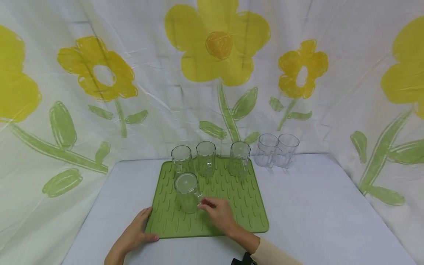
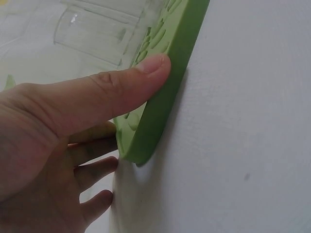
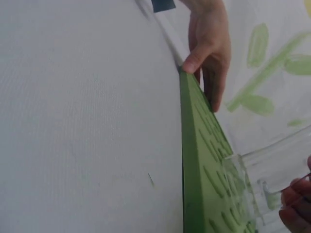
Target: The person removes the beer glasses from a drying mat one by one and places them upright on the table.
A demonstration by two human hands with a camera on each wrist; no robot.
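My right hand (image 1: 219,214) pinches the handle of a clear glass mug (image 1: 186,195) over the left half of a green ridged mat (image 1: 233,211). In the right wrist view, the fingertips of that hand (image 3: 297,206) show at the edge, beside the mug's handle. My left hand (image 1: 132,233) lies at the mat's near left corner. Its thumb (image 2: 112,94) rests along the front edge, while the other fingers extend beside the left edge. Behind the held mug, three more glass mugs stand along the mat's far side: one left (image 1: 182,160), one central (image 1: 206,160), one right (image 1: 239,160).
Two further glass mugs, a left one (image 1: 266,151) and a right one (image 1: 286,151), stand close together on the white tabletop (image 1: 308,213), right of the mat's far corner. A white curtain (image 1: 149,44) printed with yellow flowers hangs behind and around the table.
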